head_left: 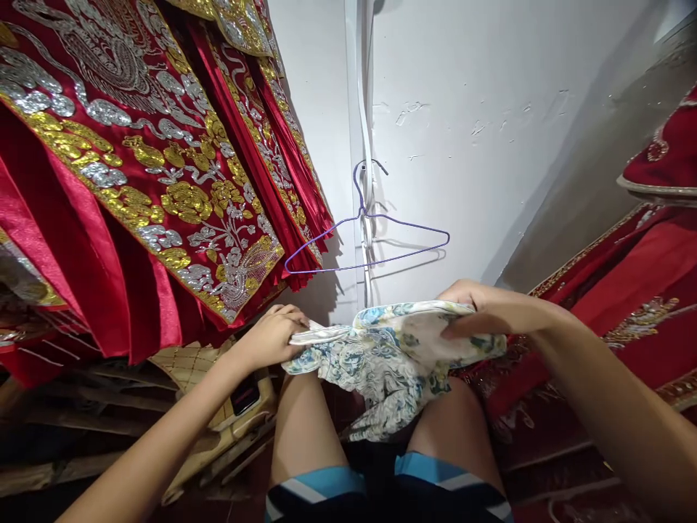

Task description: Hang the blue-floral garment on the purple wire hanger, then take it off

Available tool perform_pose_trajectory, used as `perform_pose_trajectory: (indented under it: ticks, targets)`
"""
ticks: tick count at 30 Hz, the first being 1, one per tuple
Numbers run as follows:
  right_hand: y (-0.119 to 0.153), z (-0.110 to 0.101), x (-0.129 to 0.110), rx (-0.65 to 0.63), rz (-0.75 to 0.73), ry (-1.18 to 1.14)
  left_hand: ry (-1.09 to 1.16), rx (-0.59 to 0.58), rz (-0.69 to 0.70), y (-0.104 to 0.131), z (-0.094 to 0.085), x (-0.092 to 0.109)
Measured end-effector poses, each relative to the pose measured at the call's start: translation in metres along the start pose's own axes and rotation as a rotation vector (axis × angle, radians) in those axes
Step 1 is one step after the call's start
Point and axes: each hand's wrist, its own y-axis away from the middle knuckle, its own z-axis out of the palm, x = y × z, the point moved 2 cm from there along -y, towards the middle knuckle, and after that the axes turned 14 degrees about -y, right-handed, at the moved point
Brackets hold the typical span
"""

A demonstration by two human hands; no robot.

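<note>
A thin garment (375, 363), white with a blue and yellow floral print, is stretched between my two hands above my lap. My left hand (279, 333) is closed around its left end, at a pale hem or edge. On the opposite side, my right hand (469, 301) grips the upper edge, with some fingers tucked behind or inside the cloth. The lower part hangs in loose folds between my knees, so I cannot tell which kind of garment it is. Just beyond it, a purple wire hanger (395, 261) hangs bare by its hook from a white strip (364, 87).
Red robes (179, 196) with gold and silver embroidery hang at the left. More red embroidered cloth (626, 290) fills the right side. A white wall (462, 80) stands ahead. Low at the left are bamboo or wooden furniture (239, 428) and a dark phone-like object (246, 398).
</note>
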Motion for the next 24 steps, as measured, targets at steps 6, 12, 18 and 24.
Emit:
perform_pose_trajectory:
  ticks: [6, 12, 18, 24]
  targets:
    - [-0.039, -0.031, 0.020, 0.627, -0.302, 0.356, -0.070, 0.078, -0.240, 0.004, 0.004, -0.025]
    - [-0.090, -0.053, 0.049, 0.703, -0.273, 0.490, -0.019, 0.145, -0.419, -0.009, -0.008, -0.028]
    - [-0.082, -0.063, 0.058, 0.871, -0.180, 0.607, 0.063, 0.183, -0.559, -0.018, -0.019, -0.018]
    - [-0.057, -0.063, 0.054, 0.978, -0.239, 0.510, 0.094, 0.042, -0.654, -0.037, -0.026, -0.014]
